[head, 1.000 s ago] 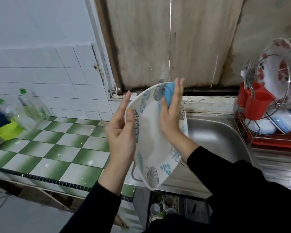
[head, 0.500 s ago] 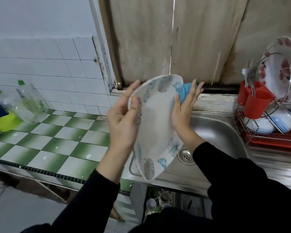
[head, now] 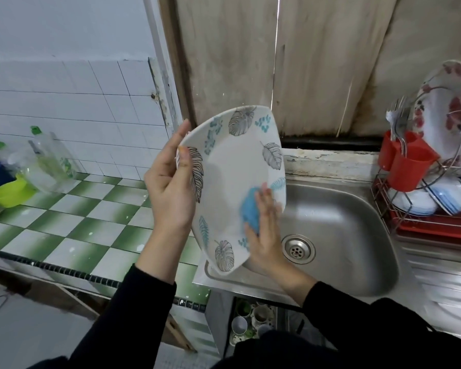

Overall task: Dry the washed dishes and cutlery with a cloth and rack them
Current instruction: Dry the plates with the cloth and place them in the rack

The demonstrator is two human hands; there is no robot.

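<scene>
— Several dishes [head: 421, 202] racked?
— Some, in the red wire rack [head: 434, 230]. My left hand [head: 168, 187] grips the leaf-patterned white plate [head: 232, 171] over the steel sink [head: 338, 235]; my right hand [head: 266, 235], held flat, presses a blue cloth [head: 250, 209] on it.

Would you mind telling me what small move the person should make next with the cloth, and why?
Probably slide the blue cloth up across the plate toward its upper rim. The right hand presses the cloth against the lower right of the face only, while the left hand grips the left rim, holding the plate tilted.
</scene>
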